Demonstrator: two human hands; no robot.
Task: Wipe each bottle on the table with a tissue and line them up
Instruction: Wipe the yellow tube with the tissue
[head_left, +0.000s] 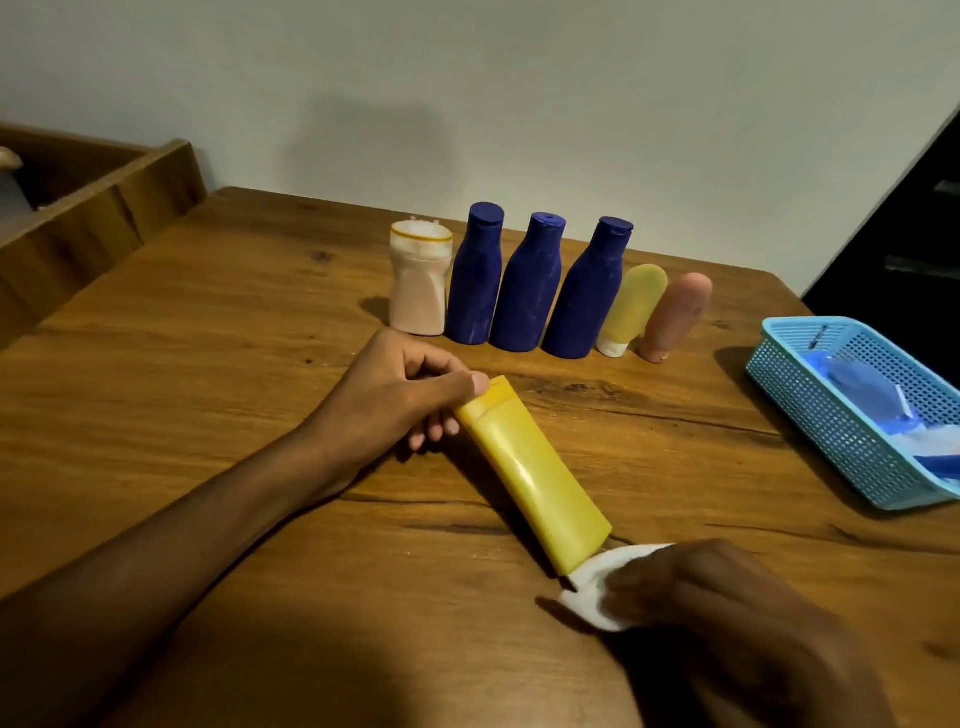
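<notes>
Behind yellow tube (535, 475): six-bottle row (527, 291); blue basket (831, 415) right.

A blue mesh basket (810, 410) sits right; wooden tray (104, 208) far left

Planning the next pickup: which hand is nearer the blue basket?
Right. The right hand, holding the tissue at the yellow tube's near end, sits below-left of the blue basket; the left hand grips the tube's far end, farther left.
</notes>
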